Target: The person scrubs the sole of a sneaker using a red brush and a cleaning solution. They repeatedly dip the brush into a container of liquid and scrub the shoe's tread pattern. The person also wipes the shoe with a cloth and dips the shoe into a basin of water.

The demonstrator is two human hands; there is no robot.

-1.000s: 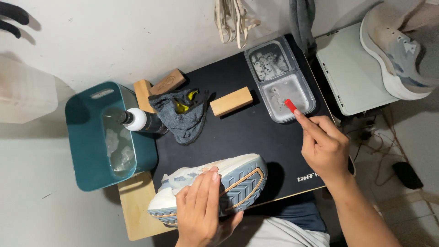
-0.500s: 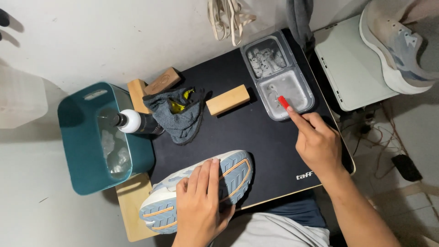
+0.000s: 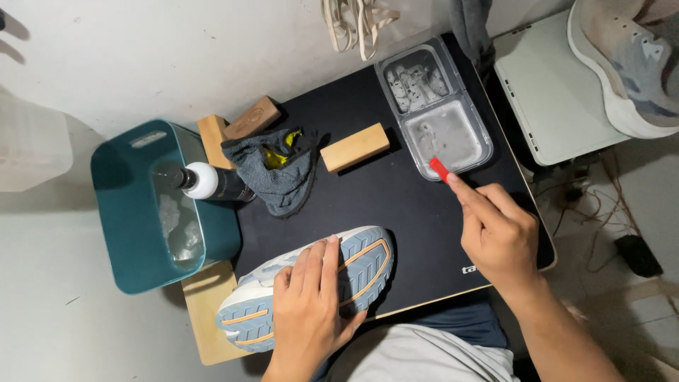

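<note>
A grey-blue sneaker (image 3: 357,262) lies sole up on the black mat (image 3: 410,205) at the front edge. My left hand (image 3: 308,301) lies flat on its sole, pressing it down. My right hand (image 3: 498,233) grips a small tool with a red end (image 3: 439,169). The red end touches the near rim of a clear two-compartment tray (image 3: 481,157) that holds cloudy liquid. Most of the tool is hidden in my fist.
A teal tub (image 3: 127,212) with water stands at the left, a dark bottle with a white cap (image 3: 209,182) beside it. A grey cloth (image 3: 276,173) and three wooden blocks (image 3: 353,147) lie mid-mat. A second sneaker (image 3: 622,64) rests on a white box (image 3: 548,92) at the right.
The view has shifted a little. My left hand stays on the sneaker sole and my right hand keeps the red end at the tray's near rim.
</note>
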